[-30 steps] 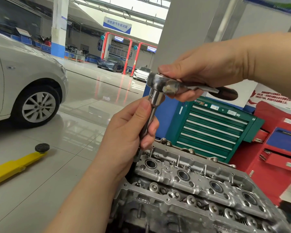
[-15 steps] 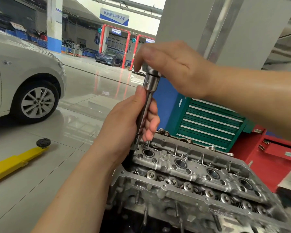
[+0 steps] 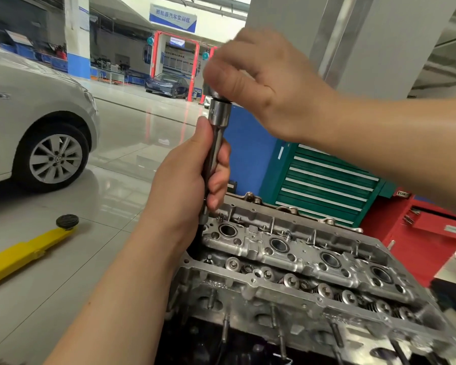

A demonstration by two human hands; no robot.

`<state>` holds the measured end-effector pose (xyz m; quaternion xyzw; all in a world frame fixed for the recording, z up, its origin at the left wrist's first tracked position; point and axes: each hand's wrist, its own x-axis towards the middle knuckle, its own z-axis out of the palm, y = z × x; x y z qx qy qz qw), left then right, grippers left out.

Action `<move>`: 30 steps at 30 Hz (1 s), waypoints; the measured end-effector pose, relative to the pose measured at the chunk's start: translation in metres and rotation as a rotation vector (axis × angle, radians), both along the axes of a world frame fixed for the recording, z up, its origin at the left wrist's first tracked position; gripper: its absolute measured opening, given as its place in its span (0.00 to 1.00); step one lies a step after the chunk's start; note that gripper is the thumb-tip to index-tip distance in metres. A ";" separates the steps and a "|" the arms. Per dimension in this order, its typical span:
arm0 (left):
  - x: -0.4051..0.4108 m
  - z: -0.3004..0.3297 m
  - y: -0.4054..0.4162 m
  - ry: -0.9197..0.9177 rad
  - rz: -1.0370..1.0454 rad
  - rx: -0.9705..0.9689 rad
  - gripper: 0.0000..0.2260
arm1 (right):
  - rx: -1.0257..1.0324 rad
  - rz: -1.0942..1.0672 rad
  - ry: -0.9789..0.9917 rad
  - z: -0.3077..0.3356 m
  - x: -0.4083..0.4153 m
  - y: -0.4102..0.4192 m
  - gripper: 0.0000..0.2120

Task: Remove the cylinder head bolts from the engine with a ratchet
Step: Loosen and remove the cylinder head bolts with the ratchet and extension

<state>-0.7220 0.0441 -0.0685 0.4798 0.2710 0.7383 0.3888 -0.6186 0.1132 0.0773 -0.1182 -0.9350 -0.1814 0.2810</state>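
Observation:
A bare aluminium cylinder head [image 3: 287, 262] fills the lower right, with several spark plug wells and valve springs showing. A chrome ratchet extension [image 3: 217, 133] stands nearly upright over the head's far left corner. My left hand [image 3: 184, 185] grips its lower shaft, fingers curled round it. My right hand [image 3: 258, 83] covers the ratchet head at the top, and the handle is hidden under my palm. The bolt below the extension's tip is hidden by my left hand.
A silver car [image 3: 32, 122] is parked at the left. A yellow lift arm with a black pad [image 3: 27, 248] lies on the tiled floor. A green drawer cabinet [image 3: 324, 185] and a red tool cart [image 3: 421, 233] stand behind the engine.
My right hand swung the ratchet handle round from the right until it vanished under my palm. The extension stayed upright in my left hand, and the camera tipped slightly down.

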 end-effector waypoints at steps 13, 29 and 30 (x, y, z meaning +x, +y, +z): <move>-0.004 -0.002 -0.003 0.013 -0.104 0.040 0.23 | -0.160 0.213 -0.114 -0.004 0.001 0.000 0.26; -0.003 0.000 -0.008 0.065 -0.086 0.017 0.23 | 0.119 0.282 -0.232 0.012 -0.016 0.002 0.31; -0.003 0.000 -0.008 0.070 -0.078 0.008 0.24 | 0.130 0.293 -0.210 0.011 -0.017 0.002 0.30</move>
